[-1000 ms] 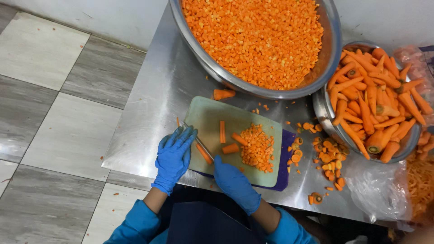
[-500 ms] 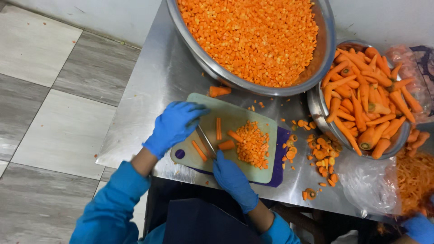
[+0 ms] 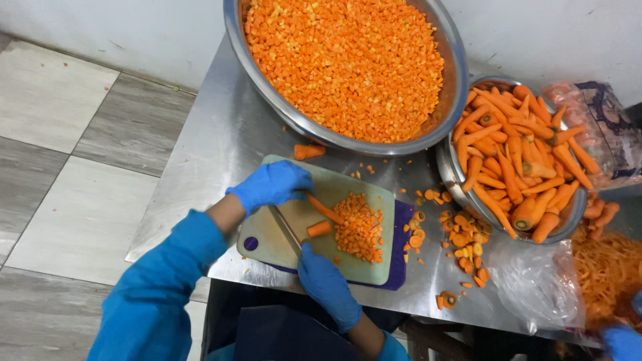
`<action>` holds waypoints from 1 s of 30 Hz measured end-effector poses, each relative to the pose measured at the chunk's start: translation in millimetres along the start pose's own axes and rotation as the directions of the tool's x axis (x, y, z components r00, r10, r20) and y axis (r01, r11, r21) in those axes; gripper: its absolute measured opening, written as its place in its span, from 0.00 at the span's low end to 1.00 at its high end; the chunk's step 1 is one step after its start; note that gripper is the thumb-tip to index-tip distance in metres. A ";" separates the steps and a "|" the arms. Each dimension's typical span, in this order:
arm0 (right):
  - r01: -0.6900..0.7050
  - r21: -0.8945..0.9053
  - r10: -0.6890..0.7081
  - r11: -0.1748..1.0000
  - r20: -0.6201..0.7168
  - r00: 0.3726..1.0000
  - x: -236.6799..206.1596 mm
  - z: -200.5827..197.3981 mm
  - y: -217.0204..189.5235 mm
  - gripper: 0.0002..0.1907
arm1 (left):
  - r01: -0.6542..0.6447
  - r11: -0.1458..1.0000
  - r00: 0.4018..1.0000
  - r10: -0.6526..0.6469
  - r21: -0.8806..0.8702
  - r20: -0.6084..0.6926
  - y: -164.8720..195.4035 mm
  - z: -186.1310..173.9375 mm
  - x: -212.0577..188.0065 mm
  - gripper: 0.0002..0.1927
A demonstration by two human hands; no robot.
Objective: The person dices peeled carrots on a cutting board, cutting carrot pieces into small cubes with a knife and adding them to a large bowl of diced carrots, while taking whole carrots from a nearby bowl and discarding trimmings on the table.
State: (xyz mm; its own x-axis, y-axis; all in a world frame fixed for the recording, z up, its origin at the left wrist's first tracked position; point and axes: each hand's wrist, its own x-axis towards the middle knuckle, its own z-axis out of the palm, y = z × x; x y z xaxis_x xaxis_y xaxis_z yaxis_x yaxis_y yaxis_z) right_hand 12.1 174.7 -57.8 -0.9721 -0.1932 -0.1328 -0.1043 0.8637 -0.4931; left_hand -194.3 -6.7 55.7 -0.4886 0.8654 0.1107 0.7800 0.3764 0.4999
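My left hand (image 3: 271,186), in a blue glove, rests on the far left part of a pale green cutting board (image 3: 364,267) and pinches the end of a long carrot stick (image 3: 326,209). My right hand (image 3: 328,284), also gloved, grips a knife (image 3: 286,228) at the board's near edge, with the blade pointing away along the board. A short carrot piece (image 3: 319,228) lies just right of the blade. Beside it sits a pile of diced carrot (image 3: 360,229).
A big steel bowl of diced carrot (image 3: 456,80) stands at the back, and a smaller bowl of peeled carrots (image 3: 445,167) at the right. Carrot ends (image 3: 461,244) litter the steel table (image 3: 200,160). Peelings (image 3: 605,274) and plastic bags lie far right. Another person's gloved hand (image 3: 622,341) shows at the corner.
My left hand has moved from the board's left edge up and right onto the long carrot stick. My right hand stays at the near edge with the knife.
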 end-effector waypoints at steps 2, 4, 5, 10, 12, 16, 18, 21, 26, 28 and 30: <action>-0.025 0.038 0.025 0.999 -0.012 1.000 8.8 -5.2 9.0 0.20 | -0.056 0.989 0.997 0.047 -0.137 -0.069 -2.9 3.4 -21.4 0.12; -0.047 0.063 0.047 0.997 -0.011 0.999 16.1 -7.8 14.9 0.25 | -0.045 0.980 0.998 0.035 -0.194 -0.059 -0.6 18.1 -43.9 0.12; -0.058 0.061 0.059 0.996 -0.012 0.998 19.5 -7.6 16.3 0.25 | 0.023 0.980 1.000 -0.026 -0.196 -0.015 2.0 28.7 -54.1 0.12; -0.121 0.026 0.120 0.992 0.038 0.992 31.7 -0.8 14.1 0.26 | 0.328 0.945 0.915 -0.322 -0.018 -0.244 20.4 71.1 -84.4 0.17; -0.007 0.000 0.007 1.000 -0.042 0.999 32.6 1.4 12.5 0.26 | 0.407 0.910 0.767 -0.389 -0.082 -0.510 30.7 75.3 -95.1 0.29; 0.101 -0.093 -0.103 0.991 -0.014 0.995 28.8 1.4 9.1 0.25 | 0.418 0.900 0.591 -0.372 -0.122 -0.716 40.7 72.8 -111.9 0.26; 0.165 -0.125 -0.166 0.978 0.005 0.986 25.9 0.6 6.2 0.25 | 0.432 0.902 0.621 -0.300 -0.004 -0.724 39.2 73.3 -120.8 0.29; 0.263 -0.226 -0.272 0.938 -0.010 0.962 26.4 0.5 1.2 0.25 | 0.378 0.926 0.667 -0.282 -0.012 -0.689 26.8 76.5 -128.2 0.29; 0.212 -0.240 -0.188 0.947 0.122 0.975 49.5 7.5 -6.6 0.24 | 0.460 0.887 0.665 -0.367 -0.030 -0.650 8.7 79.2 -131.5 0.29; 0.086 -0.151 -0.056 0.985 0.198 0.979 59.6 13.4 -12.2 0.20 | 0.483 0.875 0.670 -0.401 -0.044 -0.625 7.8 77.2 -130.9 0.30; 0.020 -0.114 -0.002 0.993 0.154 0.988 62.6 15.2 -20.5 0.21 | 0.480 0.877 0.676 -0.391 -0.029 -0.625 10.7 72.7 -130.4 0.30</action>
State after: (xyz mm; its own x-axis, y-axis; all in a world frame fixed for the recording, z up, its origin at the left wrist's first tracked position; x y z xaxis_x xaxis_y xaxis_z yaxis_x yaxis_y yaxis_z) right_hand -43.4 137.9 -69.0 -0.9280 -0.2643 -0.2628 -0.1465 0.9070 -0.3948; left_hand -93.7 -91.5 -15.9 -0.8794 0.2314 0.4162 0.4379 0.7361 0.5161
